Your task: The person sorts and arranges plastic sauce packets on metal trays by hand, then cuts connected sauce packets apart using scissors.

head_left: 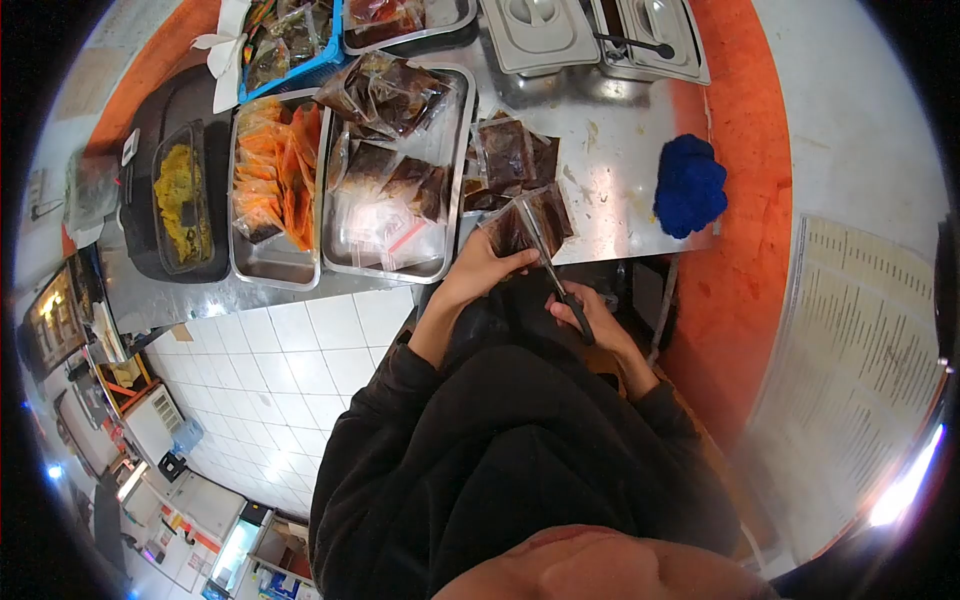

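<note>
A clear plastic bag of dark brown contents (508, 232) is pinched in my left hand (482, 266) at the front edge of the metal table. My right hand (592, 318) is closed on the dark handles of a pair of scissors (548, 258). The scissors' blades point up and lie across the bag. Just behind, more dark bags (504, 153) lie on the table. To the left, a metal tray (452, 190) holds more dark bags and some clear ones with a red strip.
A tray of orange bags (274, 170) and a container of yellow food (182, 205) stand at the left. Lidded metal containers (541, 35) and a blue basket (322, 68) are at the back. A blue cloth (690, 187) lies at the right, beside the orange wall (745, 180).
</note>
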Motion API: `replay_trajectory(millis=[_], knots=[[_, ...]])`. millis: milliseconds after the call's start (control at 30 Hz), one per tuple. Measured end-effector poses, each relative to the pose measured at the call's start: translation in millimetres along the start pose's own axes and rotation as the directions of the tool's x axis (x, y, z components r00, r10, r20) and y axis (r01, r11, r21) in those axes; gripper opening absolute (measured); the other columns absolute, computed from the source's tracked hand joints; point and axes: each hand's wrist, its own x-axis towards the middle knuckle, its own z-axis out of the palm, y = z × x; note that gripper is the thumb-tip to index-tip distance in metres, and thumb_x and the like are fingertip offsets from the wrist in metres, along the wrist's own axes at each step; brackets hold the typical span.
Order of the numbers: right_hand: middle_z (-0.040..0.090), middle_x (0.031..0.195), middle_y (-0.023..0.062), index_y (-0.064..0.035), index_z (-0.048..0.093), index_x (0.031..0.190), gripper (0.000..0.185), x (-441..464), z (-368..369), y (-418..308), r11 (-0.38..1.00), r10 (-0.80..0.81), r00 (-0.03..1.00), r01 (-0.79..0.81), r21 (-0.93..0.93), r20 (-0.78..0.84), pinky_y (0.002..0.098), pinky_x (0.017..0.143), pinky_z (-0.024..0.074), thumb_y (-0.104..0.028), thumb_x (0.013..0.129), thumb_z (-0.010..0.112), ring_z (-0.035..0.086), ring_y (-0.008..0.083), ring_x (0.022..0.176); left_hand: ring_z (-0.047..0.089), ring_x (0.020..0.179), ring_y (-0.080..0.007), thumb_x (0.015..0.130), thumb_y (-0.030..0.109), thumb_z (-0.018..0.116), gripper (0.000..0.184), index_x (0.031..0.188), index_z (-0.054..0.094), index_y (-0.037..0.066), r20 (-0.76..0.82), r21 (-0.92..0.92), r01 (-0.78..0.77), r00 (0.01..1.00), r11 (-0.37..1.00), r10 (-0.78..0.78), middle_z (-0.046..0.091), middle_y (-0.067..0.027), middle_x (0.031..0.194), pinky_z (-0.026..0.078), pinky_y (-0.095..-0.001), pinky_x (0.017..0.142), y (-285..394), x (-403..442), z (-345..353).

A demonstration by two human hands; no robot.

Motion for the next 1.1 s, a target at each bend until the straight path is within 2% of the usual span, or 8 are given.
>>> replay_trajectory(millis=[333,433,633,767,833,933,1033,1100], knots=[[0.052,0.065,0.0008,-0.0013,0.057,0.082,0.048,-2,12,-1,0.998,0.021,1.000,-0.021,0.061,-0.003,0.0236,0.055,0.0412,-0.049,0.081,0.064,0.050,0.0093,0.058,0.057,0.066,-0.0075,0.079,0.010,0.071,0.048,0.122,0.050,0.003,0.039,-0.018,-0.009,0.999,1.000,0.010,0.062,-0.0029,0.088,0.046,-0.0210,0.055,-3,-2,1],[0.051,0.064,0.0004,-0.0014,0.057,0.082,0.049,3,13,-1,0.987,-0.100,0.995,0.102,0.123,-0.020,0.0235,0.055,0.0410,-0.050,0.081,0.063,0.049,0.0092,0.057,0.057,0.067,-0.0074,0.079,0.010,0.072,0.047,0.120,0.051,0.003,0.041,-0.049,0.027,0.999,0.998,-0.025,0.062,-0.0026,0.088,0.046,-0.0214,0.055,1,-5,4],[0.051,0.067,0.0010,-0.0014,0.056,0.083,0.050,0,17,-3,0.994,0.048,0.998,-0.045,0.098,-0.033,0.0236,0.056,0.0400,-0.052,0.082,0.062,0.048,0.0097,0.059,0.056,0.069,-0.0074,0.080,0.008,0.070,0.035,0.110,0.054,0.001,0.063,-0.046,0.017,0.998,0.999,-0.014,0.061,-0.0021,0.086,0.047,-0.0224,0.059,7,-6,5],[0.051,0.065,0.0009,-0.0005,0.056,0.084,0.048,7,20,-7,0.982,-0.083,0.996,0.089,0.169,-0.039,0.0239,0.055,0.0410,-0.048,0.084,0.062,0.048,0.0096,0.057,0.055,0.069,-0.0068,0.080,0.007,0.070,0.031,0.106,0.056,0.001,0.104,0.002,0.025,0.994,1.000,-0.025,0.061,-0.0016,0.086,0.047,-0.0228,0.061,8,-9,6],[0.051,0.065,0.0010,-0.0004,0.056,0.083,0.047,10,19,-10,0.957,-0.165,0.984,0.175,0.231,-0.066,0.0240,0.054,0.0412,-0.047,0.084,0.062,0.047,0.0095,0.056,0.056,0.080,-0.0096,0.078,0.010,0.072,0.043,0.115,0.053,-0.002,0.141,0.083,0.030,0.989,0.996,-0.041,0.061,-0.0042,0.092,0.048,-0.0256,0.072,8,-10,7],[0.050,0.065,0.0009,-0.0004,0.055,0.082,0.046,9,13,-15,0.987,-0.051,0.998,0.054,0.154,-0.022,0.0245,0.055,0.0414,-0.046,0.085,0.061,0.048,0.0098,0.058,0.055,0.071,-0.0078,0.079,0.007,0.070,0.029,0.104,0.057,0.000,0.115,0.071,-0.023,0.993,0.997,0.014,0.061,-0.0013,0.084,0.048,-0.0234,0.064,13,-10,9],[0.050,0.066,0.0014,-0.0005,0.054,0.080,0.044,12,11,-11,0.988,0.022,1.000,-0.021,0.153,-0.004,0.0245,0.057,0.0414,-0.043,0.086,0.061,0.049,0.0102,0.060,0.056,0.072,-0.0088,0.079,0.007,0.070,0.029,0.103,0.056,-0.001,0.109,0.088,0.028,0.993,0.996,-0.038,0.061,-0.0023,0.084,0.048,-0.0243,0.065,14,-11,5],[0.052,0.062,0.0000,-0.0017,0.059,0.080,0.048,19,10,0,0.985,-0.095,0.994,0.102,0.140,-0.059,0.0242,0.051,0.0411,-0.049,0.083,0.063,0.051,0.0096,0.055,0.056,0.079,-0.0101,0.078,0.008,0.072,0.038,0.110,0.054,-0.001,0.148,0.084,0.040,0.988,0.996,-0.053,0.062,-0.0043,0.092,0.048,-0.0254,0.071,17,-12,6]])
